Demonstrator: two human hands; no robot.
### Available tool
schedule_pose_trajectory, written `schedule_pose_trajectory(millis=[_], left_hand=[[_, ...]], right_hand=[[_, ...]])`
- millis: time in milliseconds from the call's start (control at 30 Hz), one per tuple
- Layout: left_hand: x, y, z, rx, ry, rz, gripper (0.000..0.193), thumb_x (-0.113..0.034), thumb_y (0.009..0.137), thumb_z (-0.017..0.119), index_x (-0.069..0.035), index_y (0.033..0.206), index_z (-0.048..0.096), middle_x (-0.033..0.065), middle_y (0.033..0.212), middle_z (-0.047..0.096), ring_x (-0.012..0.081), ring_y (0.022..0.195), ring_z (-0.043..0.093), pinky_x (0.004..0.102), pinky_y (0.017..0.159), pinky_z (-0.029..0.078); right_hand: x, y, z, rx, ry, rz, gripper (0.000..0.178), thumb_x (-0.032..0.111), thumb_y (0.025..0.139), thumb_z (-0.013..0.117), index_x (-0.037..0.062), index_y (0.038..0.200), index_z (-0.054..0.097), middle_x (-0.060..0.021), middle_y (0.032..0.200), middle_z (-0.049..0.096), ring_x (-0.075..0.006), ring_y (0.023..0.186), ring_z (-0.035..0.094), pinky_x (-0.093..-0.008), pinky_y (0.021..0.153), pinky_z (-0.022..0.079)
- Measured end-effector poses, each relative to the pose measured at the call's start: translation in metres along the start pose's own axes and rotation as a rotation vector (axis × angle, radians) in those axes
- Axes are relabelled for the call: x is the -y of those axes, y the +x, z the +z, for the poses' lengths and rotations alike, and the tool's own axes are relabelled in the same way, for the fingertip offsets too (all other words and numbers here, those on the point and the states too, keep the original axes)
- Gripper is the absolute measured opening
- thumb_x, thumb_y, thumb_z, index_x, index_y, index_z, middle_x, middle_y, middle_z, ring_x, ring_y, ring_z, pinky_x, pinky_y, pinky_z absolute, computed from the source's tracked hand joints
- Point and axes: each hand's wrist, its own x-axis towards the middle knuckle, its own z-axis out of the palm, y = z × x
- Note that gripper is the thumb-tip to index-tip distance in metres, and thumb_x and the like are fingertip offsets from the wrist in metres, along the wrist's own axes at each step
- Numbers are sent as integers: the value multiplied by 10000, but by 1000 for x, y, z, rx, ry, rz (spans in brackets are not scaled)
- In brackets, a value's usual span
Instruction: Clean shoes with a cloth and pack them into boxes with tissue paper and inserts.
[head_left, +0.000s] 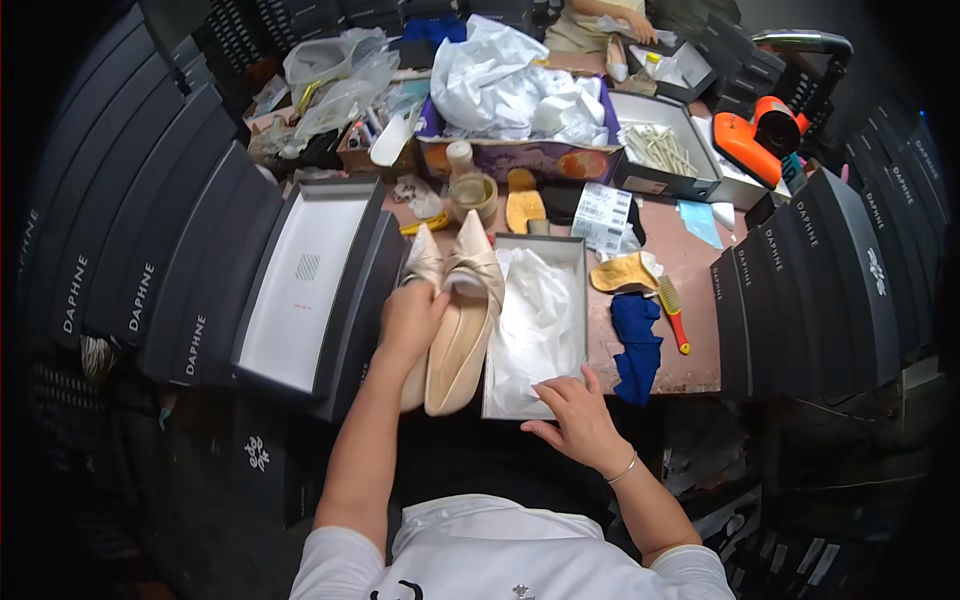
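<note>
My left hand [412,318] is closed on a pair of beige pointed shoes [462,335] with knotted fronts, toes pointing away from me. The nearer shoe shows its insole; the other is partly hidden behind my hand. Just to their right lies an open grey shoe box [582,300] lined with crumpled white tissue paper [535,320]. Over the near right corner of that box hovers my right hand [578,418], fingers spread and holding nothing; whether its fingertips touch the tissue, I cannot tell.
An open box lid [312,285] leans at left beside stacked dark shoe boxes [800,290], which also flank the right. Right of the tissue lie a blue cloth [635,345] and a red-handled brush [674,315]. Farther back stand a jar [473,195] and a purple carton [520,160] of paper.
</note>
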Motion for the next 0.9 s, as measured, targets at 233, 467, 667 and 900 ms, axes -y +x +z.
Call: schedule_pose_trajectory(millis=[233, 467, 667, 900], left_hand=[[-9, 44, 41, 424, 146, -60, 345, -266, 844, 661, 47, 989, 668, 250, 1037, 657, 417, 965, 628, 458, 844, 492], [22, -73, 1, -188, -316, 55, 434, -167, 931, 564, 47, 1302, 497, 247, 1294, 526, 378, 1202, 508, 410, 1001, 410], [23, -125, 40, -249, -384, 117, 436, -115, 883, 632, 21, 1285, 531, 200, 1327, 503, 357, 1229, 485, 407, 1025, 398], [9, -118, 17, -323, -446, 142, 429, -61, 793, 686, 18, 1202, 582, 182, 1253, 531, 357, 1174, 509, 416, 990, 422]], right_hand=[[-11, -10, 18, 11, -6, -12, 401, 291, 808, 719, 55, 1111, 603, -88, 1017, 627, -256, 997, 593, -475, 1016, 373], [-11, -8, 9, 238, -116, -56, 232, 200, 849, 668, 91, 1048, 621, -47, 926, 634, -226, 965, 602, -483, 1015, 372], [-14, 5, -27, 158, -18, 61, 236, 167, 819, 708, 45, 1013, 651, -117, 945, 644, -294, 939, 616, -428, 942, 437], [-84, 124, -7, -354, -136, 129, 372, 148, 862, 664, -22, 1179, 568, -205, 1047, 628, -396, 946, 608, -427, 828, 489]])
